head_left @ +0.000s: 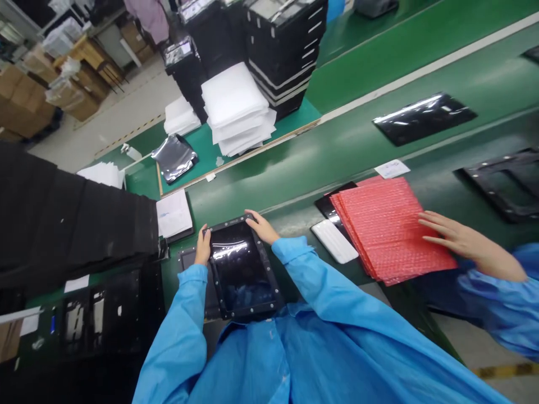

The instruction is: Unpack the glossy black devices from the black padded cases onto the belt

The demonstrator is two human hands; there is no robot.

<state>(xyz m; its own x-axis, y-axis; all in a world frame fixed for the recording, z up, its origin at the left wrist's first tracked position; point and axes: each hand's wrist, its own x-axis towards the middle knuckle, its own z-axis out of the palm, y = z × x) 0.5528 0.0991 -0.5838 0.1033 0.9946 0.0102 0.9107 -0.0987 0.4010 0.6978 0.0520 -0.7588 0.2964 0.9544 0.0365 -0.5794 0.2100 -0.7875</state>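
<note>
A black frame with a glossy dark panel lies tilted close to my body, partly over another dark frame at its left. My left hand grips its upper left edge, fingers wrapped round the border. At the upper right corner, my right hand holds the same frame, thumb on top. The glossy surface between my hands reflects the lights. Both blue sleeves reach in from below.
Another person's hand rests by red bubble-wrap sheets at the right, beside a white case. A glossy black panel lies beyond. White sheets and black trays are stacked ahead; papers lie left.
</note>
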